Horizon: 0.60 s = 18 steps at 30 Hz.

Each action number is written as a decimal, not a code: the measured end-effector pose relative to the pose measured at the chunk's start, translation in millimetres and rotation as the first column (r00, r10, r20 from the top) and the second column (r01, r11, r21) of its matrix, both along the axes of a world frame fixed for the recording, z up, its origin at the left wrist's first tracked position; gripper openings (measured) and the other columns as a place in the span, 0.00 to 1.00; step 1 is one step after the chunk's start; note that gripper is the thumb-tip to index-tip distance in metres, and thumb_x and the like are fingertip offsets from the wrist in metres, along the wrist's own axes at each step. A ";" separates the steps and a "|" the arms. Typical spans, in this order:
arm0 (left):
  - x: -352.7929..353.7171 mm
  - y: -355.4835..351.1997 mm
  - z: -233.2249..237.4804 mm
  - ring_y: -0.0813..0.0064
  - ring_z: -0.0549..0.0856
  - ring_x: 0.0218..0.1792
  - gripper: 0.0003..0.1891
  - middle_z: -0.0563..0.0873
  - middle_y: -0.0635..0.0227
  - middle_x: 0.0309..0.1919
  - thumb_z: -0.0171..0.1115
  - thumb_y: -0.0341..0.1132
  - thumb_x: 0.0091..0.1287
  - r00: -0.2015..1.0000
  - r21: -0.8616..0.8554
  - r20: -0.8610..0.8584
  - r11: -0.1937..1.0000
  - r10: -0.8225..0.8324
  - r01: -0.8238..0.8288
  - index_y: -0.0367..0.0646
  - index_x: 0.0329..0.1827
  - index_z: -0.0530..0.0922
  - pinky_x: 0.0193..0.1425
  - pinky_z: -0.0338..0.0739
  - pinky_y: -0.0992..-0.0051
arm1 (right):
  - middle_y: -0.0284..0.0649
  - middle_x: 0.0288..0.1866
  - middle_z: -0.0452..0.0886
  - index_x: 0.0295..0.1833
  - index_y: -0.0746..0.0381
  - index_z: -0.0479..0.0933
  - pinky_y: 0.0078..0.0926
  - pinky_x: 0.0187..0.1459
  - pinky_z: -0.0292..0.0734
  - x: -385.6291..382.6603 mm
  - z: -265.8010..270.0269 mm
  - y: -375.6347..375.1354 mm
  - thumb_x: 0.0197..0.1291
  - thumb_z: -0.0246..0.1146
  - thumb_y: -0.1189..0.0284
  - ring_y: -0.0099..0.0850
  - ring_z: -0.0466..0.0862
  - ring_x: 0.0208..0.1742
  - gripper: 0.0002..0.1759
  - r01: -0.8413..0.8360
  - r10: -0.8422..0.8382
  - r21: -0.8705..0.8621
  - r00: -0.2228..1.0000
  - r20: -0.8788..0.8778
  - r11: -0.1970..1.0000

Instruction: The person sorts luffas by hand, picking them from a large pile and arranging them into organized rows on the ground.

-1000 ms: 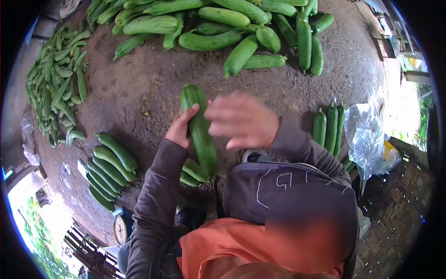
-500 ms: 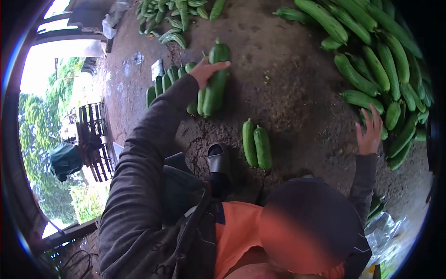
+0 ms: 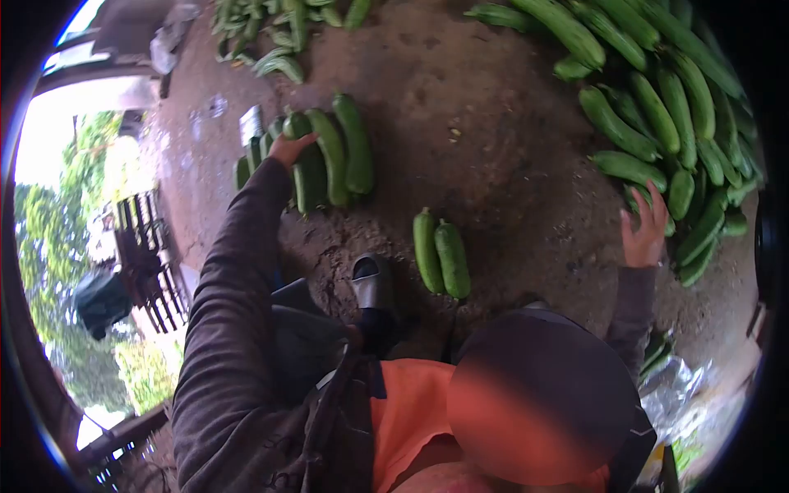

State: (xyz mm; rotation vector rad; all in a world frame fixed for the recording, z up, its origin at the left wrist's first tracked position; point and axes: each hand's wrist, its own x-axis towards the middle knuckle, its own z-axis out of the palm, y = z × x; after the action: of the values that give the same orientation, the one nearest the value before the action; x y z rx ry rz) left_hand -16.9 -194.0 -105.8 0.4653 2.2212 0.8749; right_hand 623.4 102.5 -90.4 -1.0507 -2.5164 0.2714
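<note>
My left hand reaches to a row of long green gourds on the ground, its thumb across the upper part of one green gourd; some fingers are hidden. Immediately right of it lie a curved gourd and a thicker gourd. At the edge of the large gourd pile on the right, my right hand has its fingers apart, close to or touching a partly covered gourd. Between my hands, a pair of gourds lies side by side near my feet.
Smaller, ridged green vegetables are heaped at the upper left. A grey shoe stands near the pair of gourds. Crumpled clear plastic lies at lower right. A slatted wooden structure is at the left.
My left hand has moved left off the thicker gourd, which now lies at the right end of the row, onto another gourd. My right hand stays by the pile. The view has shifted slightly.
</note>
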 end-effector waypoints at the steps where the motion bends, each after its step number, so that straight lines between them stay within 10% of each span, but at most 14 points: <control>1: -20.2 -17.9 -17.0 0.69 0.84 0.43 0.31 0.84 0.61 0.44 0.76 0.47 0.48 0.969 -0.156 -0.148 0.972 -0.197 0.174 0.35 0.50 0.78 0.49 0.78 0.69 | 0.43 0.66 0.67 0.57 0.58 0.74 0.42 0.63 0.63 2.1 0.8 -0.7 0.53 0.64 0.71 0.46 0.67 0.64 0.23 0.011 -0.011 0.013 1.000 0.007 1.000; 5: -66.8 -29.5 -55.7 0.65 0.84 0.45 0.38 0.84 0.56 0.46 0.74 0.57 0.45 0.868 -0.245 -0.337 0.924 -0.364 0.292 0.32 0.48 0.79 0.51 0.77 0.67 | 0.43 0.65 0.68 0.56 0.57 0.75 0.41 0.64 0.63 6.6 4.3 5.3 0.49 0.66 0.70 0.44 0.67 0.65 0.24 0.134 -0.132 -0.028 0.991 0.035 0.991; 8: -28.9 -0.7 -20.7 0.51 0.69 0.63 0.53 0.69 0.44 0.63 0.72 0.59 0.46 0.643 -0.499 -0.638 0.863 -0.424 0.073 0.33 0.69 0.58 0.67 0.63 0.61 | 0.41 0.65 0.67 0.59 0.56 0.72 0.42 0.65 0.62 9.6 -5.2 20.3 0.48 0.67 0.70 0.43 0.66 0.65 0.29 0.106 -0.107 0.029 0.993 0.044 0.994; 11: 7.0 35.1 6.4 0.47 0.62 0.67 0.51 0.64 0.44 0.66 0.71 0.54 0.49 0.398 -0.458 -0.768 0.865 -0.501 0.206 0.38 0.71 0.55 0.69 0.59 0.57 | 0.40 0.65 0.66 0.62 0.54 0.69 0.45 0.66 0.60 -5.9 -24.3 35.5 0.47 0.66 0.71 0.41 0.64 0.67 0.32 0.049 -0.055 0.041 0.983 0.173 0.998; 18: 165.1 125.2 41.2 0.51 0.62 0.68 0.39 0.64 0.51 0.66 0.71 0.36 0.51 0.374 -0.206 -0.739 0.716 -0.561 0.667 0.39 0.67 0.64 0.70 0.58 0.59 | 0.37 0.64 0.66 0.59 0.54 0.71 0.49 0.67 0.58 -39.0 -70.3 40.2 0.54 0.57 0.74 0.37 0.62 0.68 0.23 -0.025 -0.060 0.237 0.937 0.343 0.971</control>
State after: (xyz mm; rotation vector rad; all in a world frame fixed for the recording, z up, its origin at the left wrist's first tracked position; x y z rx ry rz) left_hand 148.2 -68.8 -64.6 1.9264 2.3396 0.3947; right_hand 584.4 142.7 -160.6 -1.1012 -2.7571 -0.2418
